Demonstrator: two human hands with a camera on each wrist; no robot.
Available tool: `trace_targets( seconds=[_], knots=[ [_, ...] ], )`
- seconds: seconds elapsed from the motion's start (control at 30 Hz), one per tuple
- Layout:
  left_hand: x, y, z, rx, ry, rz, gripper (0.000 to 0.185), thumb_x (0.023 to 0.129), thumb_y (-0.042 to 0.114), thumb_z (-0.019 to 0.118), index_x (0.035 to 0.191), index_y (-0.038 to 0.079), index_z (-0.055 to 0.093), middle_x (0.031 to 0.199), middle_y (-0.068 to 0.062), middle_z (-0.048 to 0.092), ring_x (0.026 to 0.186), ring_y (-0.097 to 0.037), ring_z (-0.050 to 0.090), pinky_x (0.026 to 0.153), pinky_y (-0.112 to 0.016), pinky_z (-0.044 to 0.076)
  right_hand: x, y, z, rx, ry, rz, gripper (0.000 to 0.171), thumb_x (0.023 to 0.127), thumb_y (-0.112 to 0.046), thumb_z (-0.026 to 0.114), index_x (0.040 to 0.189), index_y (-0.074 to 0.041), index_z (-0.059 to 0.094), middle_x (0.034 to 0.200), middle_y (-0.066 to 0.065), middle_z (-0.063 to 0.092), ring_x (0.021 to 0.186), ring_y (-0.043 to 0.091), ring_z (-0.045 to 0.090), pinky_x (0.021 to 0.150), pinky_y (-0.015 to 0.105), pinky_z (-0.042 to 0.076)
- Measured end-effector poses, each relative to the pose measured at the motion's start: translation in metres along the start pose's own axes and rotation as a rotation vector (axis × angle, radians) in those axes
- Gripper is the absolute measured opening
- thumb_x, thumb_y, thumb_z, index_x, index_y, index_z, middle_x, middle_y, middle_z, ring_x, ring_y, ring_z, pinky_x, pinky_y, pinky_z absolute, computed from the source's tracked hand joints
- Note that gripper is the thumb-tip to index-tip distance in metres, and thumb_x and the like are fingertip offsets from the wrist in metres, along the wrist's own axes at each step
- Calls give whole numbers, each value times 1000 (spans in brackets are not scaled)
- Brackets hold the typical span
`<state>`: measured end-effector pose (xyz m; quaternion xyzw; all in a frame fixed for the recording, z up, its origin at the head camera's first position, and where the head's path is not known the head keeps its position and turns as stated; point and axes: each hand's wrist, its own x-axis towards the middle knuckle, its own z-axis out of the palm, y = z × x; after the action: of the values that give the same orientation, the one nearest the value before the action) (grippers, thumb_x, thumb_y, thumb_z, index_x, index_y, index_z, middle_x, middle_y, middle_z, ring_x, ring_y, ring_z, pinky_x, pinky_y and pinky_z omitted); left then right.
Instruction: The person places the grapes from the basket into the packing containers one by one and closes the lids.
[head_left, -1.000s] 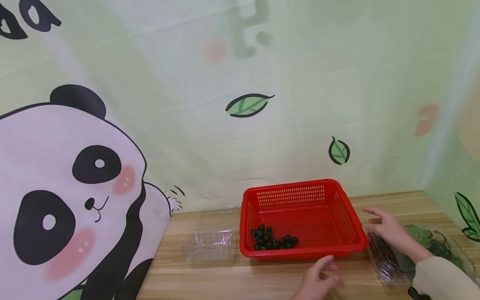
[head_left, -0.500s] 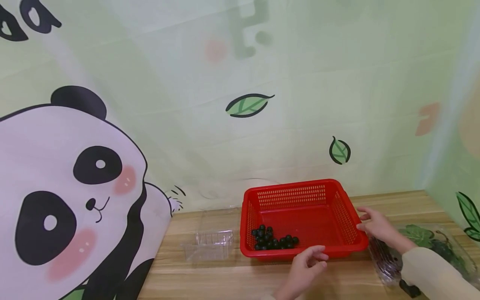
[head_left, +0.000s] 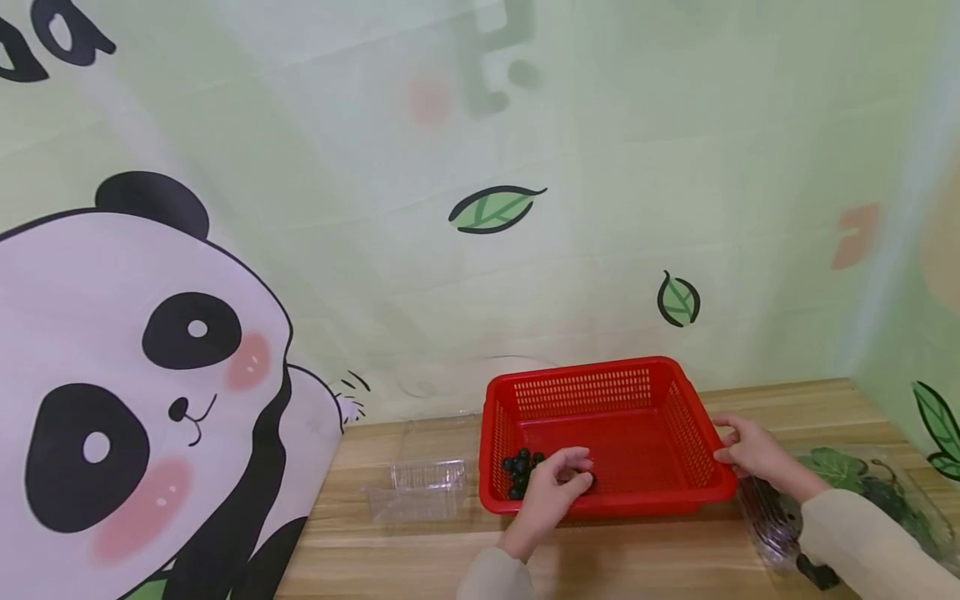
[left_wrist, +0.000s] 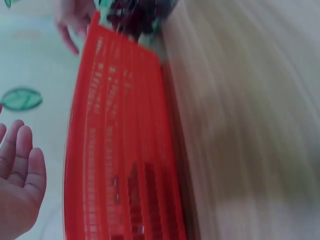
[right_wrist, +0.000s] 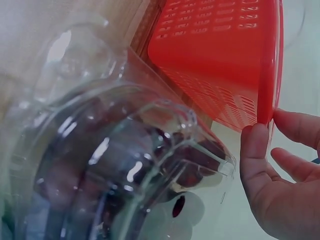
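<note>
A red plastic basket (head_left: pixel 622 450) with slotted walls stands on the wooden table, a bunch of dark grapes (head_left: pixel 519 468) lying in its near left corner. Over the basket's front rim reaches my left hand (head_left: pixel 551 492), hiding part of the bunch in the head view. In the left wrist view the fingers (left_wrist: pixel 36 170) are loosely bent with nothing between them, beside the basket's wall (left_wrist: pixel 120 130). My right hand (head_left: pixel 757 454) pinches the right rim; the right wrist view shows the thumb (right_wrist: pixel 256 142) and a finger on either side of that rim (right_wrist: pixel 267 75).
Right of the basket lies a clear plastic box (head_left: pixel 772 521) with dark fruit inside and a green leaf (head_left: pixel 832 469) on view. An opened clear plastic box (head_left: pixel 427 492) stands to the left. Behind the table (head_left: pixel 390 558) hangs a panda-print cloth (head_left: pixel 360 250).
My left hand has moved left and up, from in front of the basket to over the grapes. My right hand has come left onto the basket's rim and grips it. The basket stays put.
</note>
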<state>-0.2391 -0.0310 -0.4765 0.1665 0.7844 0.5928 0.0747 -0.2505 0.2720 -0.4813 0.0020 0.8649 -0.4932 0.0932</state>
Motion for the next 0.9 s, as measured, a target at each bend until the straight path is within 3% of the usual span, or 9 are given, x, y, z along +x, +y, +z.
trace_targets(
  seconds=[0.1, 0.37, 0.6, 0.77, 0.9],
  knots=[
    [10, -15, -14, 41, 47, -6, 28, 84, 15, 59, 112, 13, 58, 101, -3, 63, 88, -10, 55, 75, -19, 47, 1, 0, 0, 5, -4, 6, 55, 81, 5, 51, 127, 17, 25, 90, 25, 53, 69, 18, 59, 58, 35, 53],
    [23, -27, -43, 140, 140, -101, 29, 82, 17, 61, 111, 17, 59, 108, -1, 61, 99, -16, 52, 91, -39, 44, 3, 2, 0, 11, -16, 10, 52, 80, 5, 51, 126, 16, 28, 88, 22, 55, 67, 18, 60, 56, 35, 53],
    [28, -34, -52, 185, 130, -153, 35, 80, 12, 63, 115, 15, 57, 118, -9, 56, 111, -27, 47, 95, -47, 39, 4, 3, -1, -1, -24, 25, 52, 80, 3, 52, 125, 15, 30, 89, 21, 55, 68, 19, 59, 57, 35, 52],
    [31, -39, -54, 238, 121, -151, 40, 78, 6, 64, 116, 13, 55, 122, -9, 53, 115, -30, 45, 96, -48, 37, 5, 4, -2, -6, -28, 23, 52, 81, 3, 52, 125, 16, 28, 88, 21, 56, 67, 18, 60, 57, 35, 52],
    [34, -43, -54, 356, 92, -111, 47, 76, 5, 66, 120, 12, 53, 126, -9, 50, 118, -29, 43, 98, -49, 34, 6, 4, -3, -7, -27, 24, 52, 81, 3, 52, 125, 17, 28, 88, 22, 56, 67, 19, 60, 57, 35, 52]
  ],
)
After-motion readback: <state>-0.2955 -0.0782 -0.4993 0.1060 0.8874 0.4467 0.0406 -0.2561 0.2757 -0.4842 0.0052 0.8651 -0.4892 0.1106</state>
